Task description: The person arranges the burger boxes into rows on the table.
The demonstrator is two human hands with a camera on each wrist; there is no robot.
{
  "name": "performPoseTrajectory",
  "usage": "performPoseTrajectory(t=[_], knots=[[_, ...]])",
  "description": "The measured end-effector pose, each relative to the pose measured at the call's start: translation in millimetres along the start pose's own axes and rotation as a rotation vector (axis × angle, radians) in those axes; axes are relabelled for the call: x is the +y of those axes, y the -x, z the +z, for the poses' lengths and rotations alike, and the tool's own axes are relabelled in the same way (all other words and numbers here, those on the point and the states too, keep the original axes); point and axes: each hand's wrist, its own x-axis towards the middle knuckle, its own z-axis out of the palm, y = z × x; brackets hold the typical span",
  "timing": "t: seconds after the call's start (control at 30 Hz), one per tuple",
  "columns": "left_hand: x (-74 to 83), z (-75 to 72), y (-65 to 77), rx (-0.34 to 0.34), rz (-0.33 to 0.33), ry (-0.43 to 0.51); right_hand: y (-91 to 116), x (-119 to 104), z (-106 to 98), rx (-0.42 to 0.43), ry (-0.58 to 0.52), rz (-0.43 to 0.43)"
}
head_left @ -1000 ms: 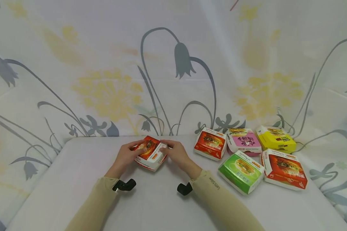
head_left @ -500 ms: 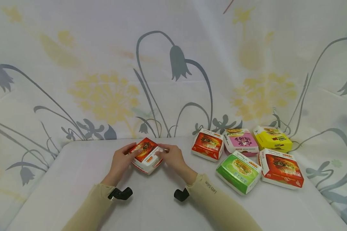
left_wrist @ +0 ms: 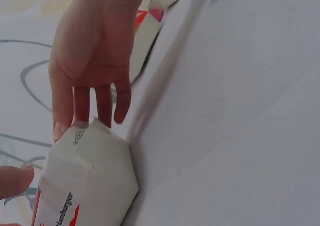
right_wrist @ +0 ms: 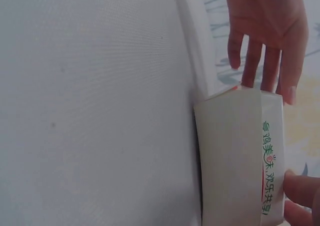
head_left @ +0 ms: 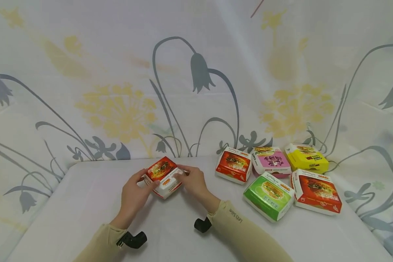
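The left grip (head_left: 134, 195) and right grip (head_left: 194, 181) pinch the red-and-white box (head_left: 165, 177) from both sides near the counter (head_left: 170, 233)'s far edge; probably light, stiff but crushable card, best held gently by opposite side walls.

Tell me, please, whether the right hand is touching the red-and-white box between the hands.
Touching. The right wrist view shows the right hand with its thumb tip against the edge of the red-and-white box.
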Motion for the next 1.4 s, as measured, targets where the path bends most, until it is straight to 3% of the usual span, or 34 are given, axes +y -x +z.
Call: performPoseTrajectory(t=[0.23,0.37,0.5,0.7,0.8,1.0,1.17,1.3,1.4], knots=[[0.6,5.7,-0.5,-0.060,0.041,0.003,3,2,0,0.023,0.055,-0.069],[-2.1,7.2,-5.4,-0.103,0.072,-0.059,5,2,0,0.025,0.084,-0.103],[-7.3,5.1,-11.6,-0.119,0.160,-0.153,6,3,-2,0.024,0.142,-0.167],[-9.3,-7.4,-18.4,-0.175,0.259,-0.236,4,3,-10,-0.108,0.246,-0.317],[-9.9,-11.6,-19.8,-0.196,0.290,-0.224,2,4,-11,-0.176,0.303,-0.336],[-14.5,-13.4,-21.8,-0.180,0.356,-0.196,5,3,-10,-0.207,0.408,-0.393],[-15.5,-14.9,-22.7,-0.170,0.477,-0.252,9,1,-8,-0.165,0.464,-0.410],[-14.0,-15.7,-26.2,-0.204,0.610,-0.292,11,-1,-7,-0.141,0.457,-0.375],[-12.5,-15.4,-28.6,-0.237,0.659,-0.304,13,-2,-6,-0.130,0.455,-0.377]])
